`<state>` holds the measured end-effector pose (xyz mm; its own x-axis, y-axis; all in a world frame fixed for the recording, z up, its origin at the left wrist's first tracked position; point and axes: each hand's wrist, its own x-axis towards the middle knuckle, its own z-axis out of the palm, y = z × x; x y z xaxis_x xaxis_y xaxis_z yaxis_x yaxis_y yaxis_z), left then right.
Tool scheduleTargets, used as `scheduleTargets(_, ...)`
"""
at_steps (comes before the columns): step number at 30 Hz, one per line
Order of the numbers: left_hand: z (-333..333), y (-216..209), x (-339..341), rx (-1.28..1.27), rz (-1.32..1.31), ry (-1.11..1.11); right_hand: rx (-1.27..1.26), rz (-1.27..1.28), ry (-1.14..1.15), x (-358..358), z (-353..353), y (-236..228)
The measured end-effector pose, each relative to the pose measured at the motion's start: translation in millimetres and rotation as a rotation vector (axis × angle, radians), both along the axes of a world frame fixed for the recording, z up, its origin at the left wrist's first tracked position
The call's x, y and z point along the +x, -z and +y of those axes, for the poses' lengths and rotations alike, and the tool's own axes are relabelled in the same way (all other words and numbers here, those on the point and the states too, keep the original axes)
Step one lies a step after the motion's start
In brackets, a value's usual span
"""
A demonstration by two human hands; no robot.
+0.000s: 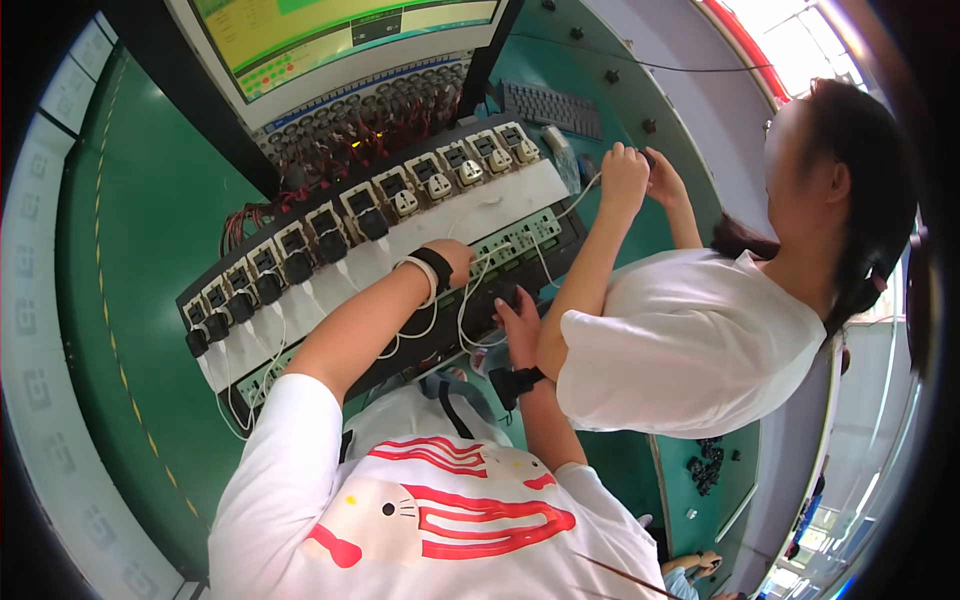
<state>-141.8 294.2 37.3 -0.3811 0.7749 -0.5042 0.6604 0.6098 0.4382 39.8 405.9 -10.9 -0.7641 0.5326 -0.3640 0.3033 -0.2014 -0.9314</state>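
Green socket strip [530,236], slanting up from left to right, lies partly beneath the nearer left hand [456,263], the right hand [520,328] on its body side (whether either grasps anything cannot be told).

Electronics workshop; socket row [404,201]; monitor [340,38]

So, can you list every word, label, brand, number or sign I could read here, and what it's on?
Nothing reads clearly enough to quote.
Screen: small text, too blurred.
Keyboard: key markings too small.
Green strip: any markings too small.
White panels at left: repeated grey signs, too blurred.
Shirt with red stripes: cartoon print, no lettering I can make out.
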Motion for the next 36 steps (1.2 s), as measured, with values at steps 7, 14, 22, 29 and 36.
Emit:
scheduleTargets(7,55,-62,17,0.510,0.392,-0.349,0.079,0.078,-0.232,-47,6,25)
scheduleTargets(14,-29,-66,55,0.939,0.188,-0.551,0.263,0.236,-0.112,-152,-6,17)
scheduleTargets(22,-237,-15,95,1.111,-1.319,-1.675,0.549,-0.009,-0.288,-187,-18,-1)
scheduleTargets(29,-279,3,170,1.179,-1.596,-1.876,0.726,0.046,-0.203,-192,-27,-4)
scheduleTargets(36,-261,0,160,1.349,-1.568,-1.634,0.792,-0.164,-0.352,-205,-33,-7)
